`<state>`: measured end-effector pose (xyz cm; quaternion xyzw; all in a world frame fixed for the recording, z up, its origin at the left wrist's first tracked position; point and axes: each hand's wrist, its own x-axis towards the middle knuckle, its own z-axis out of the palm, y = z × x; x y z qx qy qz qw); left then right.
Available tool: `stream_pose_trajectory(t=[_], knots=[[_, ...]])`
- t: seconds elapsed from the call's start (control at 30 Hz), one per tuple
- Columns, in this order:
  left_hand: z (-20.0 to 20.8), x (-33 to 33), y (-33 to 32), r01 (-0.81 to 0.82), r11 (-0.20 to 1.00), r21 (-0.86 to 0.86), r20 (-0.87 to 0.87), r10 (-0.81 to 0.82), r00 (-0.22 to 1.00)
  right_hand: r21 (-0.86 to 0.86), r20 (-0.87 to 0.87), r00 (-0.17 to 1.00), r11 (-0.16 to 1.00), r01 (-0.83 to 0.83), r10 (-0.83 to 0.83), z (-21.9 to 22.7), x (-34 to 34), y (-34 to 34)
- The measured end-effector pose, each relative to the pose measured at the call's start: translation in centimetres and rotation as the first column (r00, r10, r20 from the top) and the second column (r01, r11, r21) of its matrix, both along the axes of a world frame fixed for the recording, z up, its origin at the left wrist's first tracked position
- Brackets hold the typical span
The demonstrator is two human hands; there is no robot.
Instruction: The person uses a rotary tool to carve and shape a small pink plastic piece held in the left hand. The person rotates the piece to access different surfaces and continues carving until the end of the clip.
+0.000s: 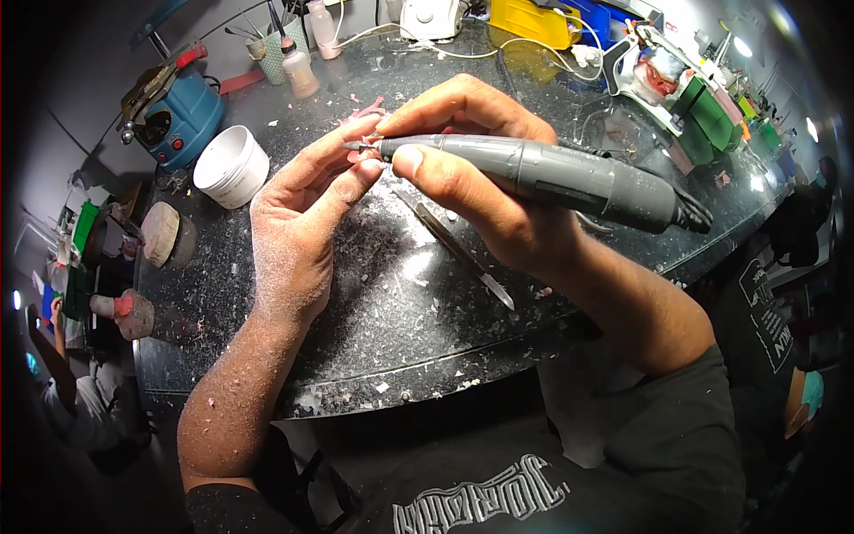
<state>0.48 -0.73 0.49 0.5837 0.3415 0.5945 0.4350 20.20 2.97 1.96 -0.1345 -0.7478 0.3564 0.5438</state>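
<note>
My right hand (485, 191) is wrapped round a dark grey rotary handpiece (578, 176), held like a pen with its cable end toward the right. Its pointed bur (354, 145) reaches left between the fingertips of my left hand (298, 200). Those fingers pinch a small pink piece (364, 155), mostly hidden behind them, so its full shape cannot be told. The bur is right at the piece; whether they touch is unclear. Pale dust coats my left hand and forearm. Below the hands, a slim metal knife (458, 251) lies slantwise on the black worktop (391, 334).
Left of my hands stand a white tub (233, 169), a blue machine (181, 111), a round pale block (160, 233) and a pink-and-beige cast (132, 314). Bottles (300, 73) and a yellow bin (532, 22) stand at the back. Green plastic (709, 120) is far right. People are at both sides.
</note>
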Motion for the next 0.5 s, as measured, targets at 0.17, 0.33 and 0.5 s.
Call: stream_pose_trajectory(t=[0.17,0.33,0.5], knots=[[-0.16,0.20,0.22,-0.028,0.998,0.050,0.029,0.026,0.999,0.000,0.090,0.995,0.999,0.049,-0.049,-0.07,-0.27,-0.48],[-0.31,-0.04,0.25,0.022,1.000,0.014,0.084,-0.023,0.996,0.286,0.069,0.981,0.946,0.155,-0.182,-0.50,-0.22,0.29],[-0.39,-0.29,0.18,0.027,0.999,-0.022,0.078,-0.025,0.997,0.298,0.100,0.980,0.945,0.134,-0.170,-0.71,-0.15,0.44]])
